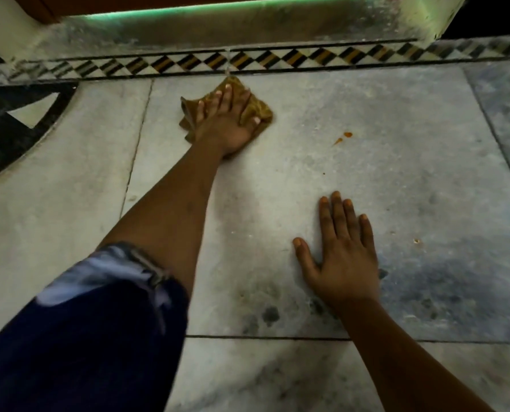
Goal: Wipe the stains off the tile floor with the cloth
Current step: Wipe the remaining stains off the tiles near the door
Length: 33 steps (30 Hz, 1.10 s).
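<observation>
The left hand (227,120) lies flat on the cloth (247,110), its fingers (224,98) spread apart and pressing the folded brown rag down against the floor (396,188) rather than pinching it. A spread palm like this probably serves to put weight over the whole pad so that it scrubs instead of skidding. The cloth shows beyond the fingertips and on both sides of the fingers, bunched a little on the thumb side. The arm reaches far forward from a rolled dark blue sleeve (99,307).

The right hand (342,257) holds nothing. It rests palm down on the bare tile, fingers (337,215) straight and close together with the thumb held out, most likely as a prop for the leaning body.

Two small orange stains (344,137) lie on the same large tile, to the right of the left hand's fingers and well ahead of the right hand's fingertips; neither is under the cloth. A tiny orange speck (416,241) sits just off to the right of the right hand's fingers. So the wiping looks unfinished, and the cloth would have to travel rightward to reach them.

The floor is pale grey marble in big slabs with thin dark joints, mottled and dusty, with darker smudges near the right wrist. Beyond the left fingertips runs a border strip (277,59) of black, white and amber diamonds, then a raised step (218,28) lit by a green glow. A black and white inlay curves at the far left.
</observation>
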{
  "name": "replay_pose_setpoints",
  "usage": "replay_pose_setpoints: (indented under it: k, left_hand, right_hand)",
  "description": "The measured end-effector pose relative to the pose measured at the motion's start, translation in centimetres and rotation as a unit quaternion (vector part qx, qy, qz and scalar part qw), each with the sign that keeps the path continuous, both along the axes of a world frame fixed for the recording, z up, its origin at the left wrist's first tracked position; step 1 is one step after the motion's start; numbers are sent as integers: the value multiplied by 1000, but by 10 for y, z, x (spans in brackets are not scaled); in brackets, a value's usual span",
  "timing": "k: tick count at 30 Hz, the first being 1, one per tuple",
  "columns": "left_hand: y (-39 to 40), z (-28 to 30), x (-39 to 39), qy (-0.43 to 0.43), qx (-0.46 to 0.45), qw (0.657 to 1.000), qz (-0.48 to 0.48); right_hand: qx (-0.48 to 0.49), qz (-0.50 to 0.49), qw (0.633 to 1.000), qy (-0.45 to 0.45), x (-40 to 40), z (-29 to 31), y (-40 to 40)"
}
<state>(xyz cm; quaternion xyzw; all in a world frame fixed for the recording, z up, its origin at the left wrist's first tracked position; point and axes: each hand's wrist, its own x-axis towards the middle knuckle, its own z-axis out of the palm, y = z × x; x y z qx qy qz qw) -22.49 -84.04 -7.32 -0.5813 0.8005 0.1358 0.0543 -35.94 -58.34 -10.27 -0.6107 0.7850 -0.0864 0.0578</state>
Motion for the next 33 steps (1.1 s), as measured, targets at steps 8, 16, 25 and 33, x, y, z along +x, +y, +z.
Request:
replay_pose_setpoints:
  k: [8, 16, 25, 33]
  left_hand:
    - [86, -7, 45, 7, -44, 975, -218]
    - [2, 8, -14, -18, 27, 999, -38]
    - [97, -6, 74, 20, -50, 987, -152]
    - [64, 0, 1, -11, -21, 999, -44]
  right_hand:
    - [6, 9, 1000, -7, -1, 2, 0]
    - [-10, 9, 1000, -10, 0, -1, 0]
    - [-13, 19, 999, -24, -3, -1, 0]
    - [-7, 24, 1000, -10, -3, -4, 0]
